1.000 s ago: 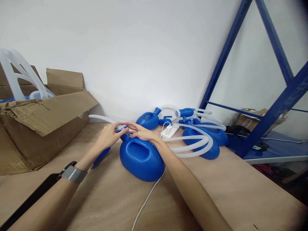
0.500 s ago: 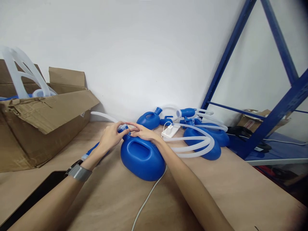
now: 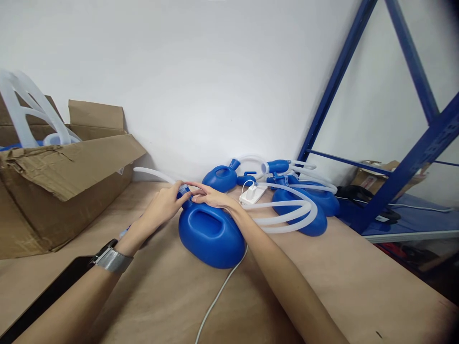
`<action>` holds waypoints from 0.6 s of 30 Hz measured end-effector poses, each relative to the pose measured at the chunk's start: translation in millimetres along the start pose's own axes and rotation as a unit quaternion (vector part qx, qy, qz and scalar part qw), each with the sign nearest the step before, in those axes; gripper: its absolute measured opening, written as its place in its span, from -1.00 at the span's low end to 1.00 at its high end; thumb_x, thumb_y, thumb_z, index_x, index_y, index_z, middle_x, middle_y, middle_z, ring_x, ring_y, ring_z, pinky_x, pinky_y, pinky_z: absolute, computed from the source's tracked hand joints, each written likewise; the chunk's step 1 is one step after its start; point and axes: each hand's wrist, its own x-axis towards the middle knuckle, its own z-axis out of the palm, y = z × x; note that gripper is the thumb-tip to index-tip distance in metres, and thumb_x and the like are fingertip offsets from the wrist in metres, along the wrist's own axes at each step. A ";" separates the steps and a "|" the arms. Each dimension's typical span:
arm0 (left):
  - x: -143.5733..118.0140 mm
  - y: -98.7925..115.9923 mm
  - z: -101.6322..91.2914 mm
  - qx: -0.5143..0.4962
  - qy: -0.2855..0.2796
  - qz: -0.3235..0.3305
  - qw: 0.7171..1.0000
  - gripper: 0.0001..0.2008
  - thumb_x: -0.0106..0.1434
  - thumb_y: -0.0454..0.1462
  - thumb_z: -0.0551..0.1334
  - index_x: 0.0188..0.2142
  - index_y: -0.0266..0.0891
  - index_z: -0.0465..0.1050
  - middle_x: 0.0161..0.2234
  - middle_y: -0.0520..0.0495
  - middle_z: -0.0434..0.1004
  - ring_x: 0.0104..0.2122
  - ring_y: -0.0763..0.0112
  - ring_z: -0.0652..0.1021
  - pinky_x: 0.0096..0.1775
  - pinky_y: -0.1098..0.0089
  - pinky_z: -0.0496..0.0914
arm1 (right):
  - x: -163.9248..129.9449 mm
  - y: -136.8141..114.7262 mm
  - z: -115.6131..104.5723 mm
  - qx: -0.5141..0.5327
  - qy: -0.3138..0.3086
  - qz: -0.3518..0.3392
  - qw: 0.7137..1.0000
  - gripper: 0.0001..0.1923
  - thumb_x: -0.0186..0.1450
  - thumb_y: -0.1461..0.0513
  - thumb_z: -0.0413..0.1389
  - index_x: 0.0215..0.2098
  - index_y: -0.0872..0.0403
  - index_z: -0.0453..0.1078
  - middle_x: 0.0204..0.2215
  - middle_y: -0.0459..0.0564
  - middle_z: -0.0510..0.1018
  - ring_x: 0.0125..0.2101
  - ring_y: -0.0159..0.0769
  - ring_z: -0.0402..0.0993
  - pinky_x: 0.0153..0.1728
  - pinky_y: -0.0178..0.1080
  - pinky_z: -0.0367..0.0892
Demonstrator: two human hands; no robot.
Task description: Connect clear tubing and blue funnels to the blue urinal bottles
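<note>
A blue plastic jug (image 3: 211,233) with a moulded handle lies on the brown table (image 3: 344,282) in front of me. Both hands meet at its neck on the far side. My left hand (image 3: 163,204) grips the end fitting of a translucent white hose (image 3: 150,173) at the jug's mouth. The fingers of my right hand (image 3: 211,196) rest on the neck and pinch the same fitting. The joint itself is mostly hidden by my fingers. A grey watch (image 3: 110,259) is on my left wrist.
Several more blue jugs with coiled hoses (image 3: 301,210) lie behind, by the white wall. A white charger (image 3: 251,195) sits among them, its cable (image 3: 215,301) running toward me. An open cardboard box (image 3: 60,191) stands left. A blue rack frame (image 3: 398,177) stands right.
Both hands stay at the jug's neck with only small finger shifts. The view has drifted slightly.
</note>
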 end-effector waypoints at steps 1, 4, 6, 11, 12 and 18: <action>-0.3 0.4 -1.1 0.001 -0.006 0.002 1.000 -0.47 0.41 0.13 -0.04 0.09 -0.12 0.42 -0.29 -0.19 0.67 -0.25 -0.07 0.63 -0.29 0.26 0.33 | -0.7 -0.4 -0.3 -0.006 -0.002 0.002 1.000 -0.18 0.22 0.34 0.26 0.41 -0.05 0.21 0.00 0.01 0.59 -0.16 -0.33 0.52 0.02 -0.24 0.43; -1.1 2.2 -3.0 0.007 -0.016 0.000 1.000 -0.47 0.42 0.11 -0.05 0.09 -0.14 0.40 -0.31 -0.19 0.66 -0.26 -0.06 0.63 -0.28 0.26 0.34 | -0.8 -0.4 -0.9 -0.013 -0.002 0.004 1.000 -0.18 0.23 0.36 0.22 0.43 -0.05 0.19 0.05 0.02 0.58 -0.15 -0.34 0.51 0.02 -0.26 0.41; -1.4 3.6 -3.5 0.009 -0.020 -0.005 1.000 -0.48 0.42 0.10 -0.05 0.10 -0.15 0.40 -0.29 -0.20 0.66 -0.24 -0.07 0.63 -0.26 0.24 0.36 | 0.1 0.4 -0.9 -0.016 0.001 0.002 1.000 -0.18 0.24 0.38 0.20 0.43 -0.06 0.19 0.04 0.02 0.58 -0.15 -0.35 0.50 -0.01 -0.28 0.41; 1.1 1.0 -9.7 -0.017 -0.029 0.001 0.999 -0.42 0.39 0.15 -0.03 0.13 -0.13 0.42 -0.25 -0.19 0.68 -0.18 -0.04 0.64 -0.19 0.21 0.43 | -1.6 -1.1 1.4 -0.019 0.009 0.005 1.000 -0.17 0.23 0.38 0.20 0.43 -0.08 0.20 0.03 0.00 0.60 -0.15 -0.33 0.52 -0.03 -0.29 0.42; 2.3 -1.2 -12.7 -0.041 -0.040 0.006 0.998 -0.40 0.36 0.19 0.01 0.14 -0.12 0.43 -0.21 -0.17 0.69 -0.17 -0.01 0.65 -0.18 0.22 0.46 | -3.0 -2.5 2.4 -0.019 0.009 0.007 1.000 -0.18 0.23 0.38 0.20 0.43 -0.08 0.19 0.04 0.00 0.60 -0.14 -0.32 0.53 -0.02 -0.28 0.42; 8.8 -23.5 -42.3 -0.207 -0.144 -0.070 0.965 -0.25 0.21 0.29 0.14 0.20 -0.11 0.41 0.08 -0.21 0.64 -0.12 0.08 0.70 -0.16 0.26 0.58 | -11.2 -12.6 7.6 -0.054 0.011 0.026 0.998 -0.20 0.30 0.36 0.17 0.46 -0.09 0.13 0.12 0.03 0.56 -0.06 -0.26 0.55 0.07 -0.19 0.42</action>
